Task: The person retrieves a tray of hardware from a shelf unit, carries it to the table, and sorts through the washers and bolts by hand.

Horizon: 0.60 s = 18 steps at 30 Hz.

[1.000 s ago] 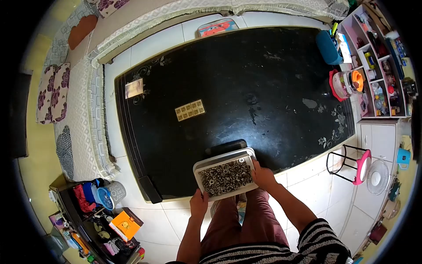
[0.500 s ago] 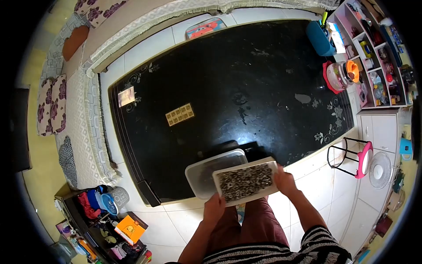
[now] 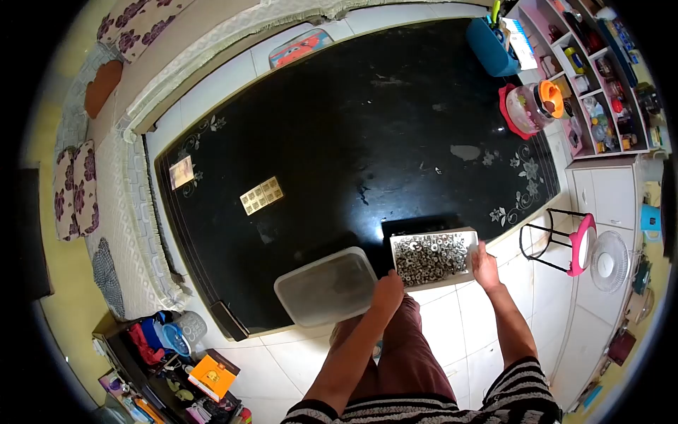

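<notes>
Far L: floral cushions on a pale sofa, w/ a checked cloth nr its near end. Btm L: a blue basket, and below it, a bit R, an orange box.

Then the blk table, spanning most of the view. Small card lies nr its L edge; slim blk case at the near L corner; gold sheet w/ printed squares farther in, R of the card. Past the far edge, a red/blue panel.

L of ctr, a pale plastic tray at the near table edge, partly over it, R rim just beside the L hand. L hand grips the L near corner of a white box, fingers curled in. Box is at the near table edge, R of the tray, above the maroon trousers; can't tell if the table bears any of its wt. Inside: lots of small metal rings, piled loose. R hand grasps the box's R side, so it's held betw. both hands.

Far R, top to btm: blue-green holder and jar w/ orange top, both nr the table's R end; then pink stool, white fan just beside it.
</notes>
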Tool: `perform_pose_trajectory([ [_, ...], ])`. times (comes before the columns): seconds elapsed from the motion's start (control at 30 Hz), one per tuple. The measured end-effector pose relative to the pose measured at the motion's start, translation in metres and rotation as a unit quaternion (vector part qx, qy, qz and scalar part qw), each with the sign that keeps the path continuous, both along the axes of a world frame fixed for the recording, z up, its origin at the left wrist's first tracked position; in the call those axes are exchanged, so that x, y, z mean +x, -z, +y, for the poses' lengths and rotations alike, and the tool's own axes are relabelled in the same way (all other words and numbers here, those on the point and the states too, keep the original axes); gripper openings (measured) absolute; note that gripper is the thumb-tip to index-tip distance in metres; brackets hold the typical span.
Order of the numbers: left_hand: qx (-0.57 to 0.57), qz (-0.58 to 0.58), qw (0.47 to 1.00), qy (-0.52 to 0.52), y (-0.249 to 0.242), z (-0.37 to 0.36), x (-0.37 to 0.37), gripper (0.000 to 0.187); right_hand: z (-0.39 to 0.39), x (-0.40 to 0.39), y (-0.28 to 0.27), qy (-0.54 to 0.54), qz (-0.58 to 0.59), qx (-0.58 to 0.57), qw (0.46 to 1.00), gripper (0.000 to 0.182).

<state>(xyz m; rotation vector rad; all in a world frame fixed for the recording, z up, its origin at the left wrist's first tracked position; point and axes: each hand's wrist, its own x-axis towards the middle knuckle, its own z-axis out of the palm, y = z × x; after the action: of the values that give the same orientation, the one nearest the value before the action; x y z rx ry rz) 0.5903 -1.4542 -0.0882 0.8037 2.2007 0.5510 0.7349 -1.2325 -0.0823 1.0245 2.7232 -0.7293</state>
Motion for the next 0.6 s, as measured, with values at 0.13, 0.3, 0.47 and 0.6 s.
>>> perform_pose_trajectory([
  [0.13, -0.11, 0.104, 0.984, 0.092, 0.019, 0.016, 0.004, 0.023, 0.013, -0.023, 0.007, -0.01, -0.002, 0.002, 1.0, 0.03],
  [0.3, -0.141, -0.005, 0.99, -0.018, 0.013, 0.035, -0.012, 0.024, 0.026, -0.044, 0.025, -0.021, -0.027, 0.003, 0.999, 0.026],
  [0.47, -0.183, -0.082, 0.98, -0.015, 0.016, 0.04, -0.02, 0.034, 0.028, -0.045, 0.045, -0.039, -0.017, 0.001, 0.999, 0.02],
  [0.6, -0.206, -0.126, 0.97, -0.014, 0.015, 0.035, -0.017, 0.049, 0.021, -0.048, 0.052, 0.008, -0.052, -0.003, 0.999, 0.02],
])
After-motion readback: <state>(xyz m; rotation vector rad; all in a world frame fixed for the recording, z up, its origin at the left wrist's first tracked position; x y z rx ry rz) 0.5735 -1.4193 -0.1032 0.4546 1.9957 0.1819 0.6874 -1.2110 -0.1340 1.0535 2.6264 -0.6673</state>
